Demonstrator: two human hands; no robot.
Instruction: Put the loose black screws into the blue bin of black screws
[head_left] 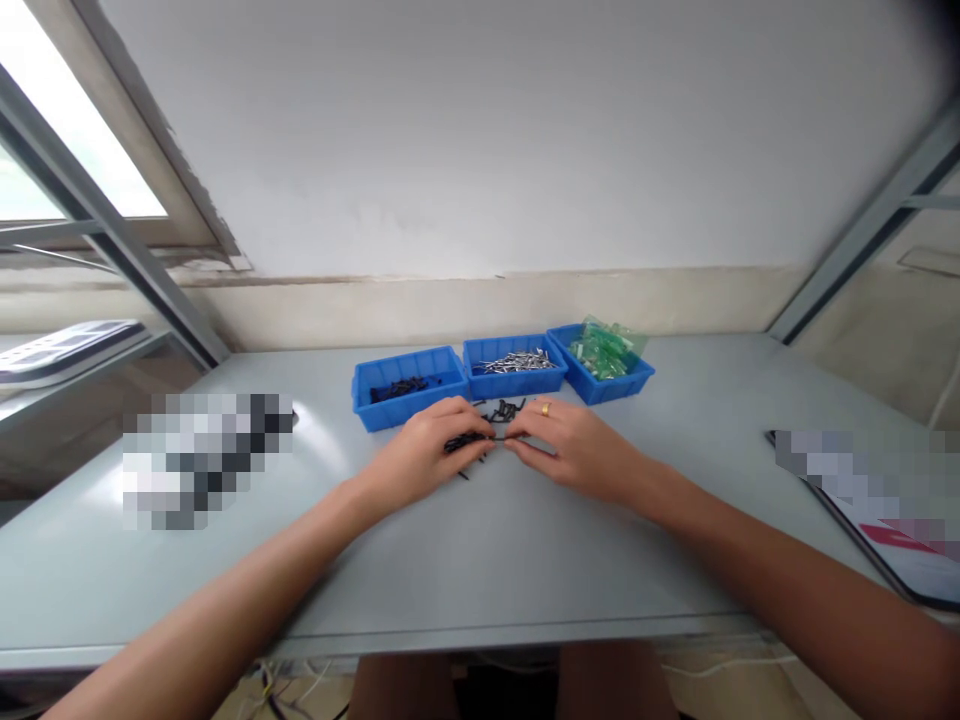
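My left hand point(442, 445) is closed around several small black screw-like pieces at the middle of the table. Close to its right, my right hand point(559, 440), with a gold ring, pinches a thin dark piece between thumb and fingers; the fingertips of both hands nearly meet. Just beyond them lies a small pile of black pieces point(508, 410). Behind the hands stand three blue bins: the left bin point(409, 400) holds black pieces, the middle bin point(521, 383) silver pin-like pieces, and the right bin point(615, 391) green plastic bags point(606, 350).
On the grey table point(480, 570), a blurred-out item point(206, 460) lies at the left and a dark-edged flat board point(877, 510) at the right. A wall rises behind the bins. Metal frame posts stand at both sides.
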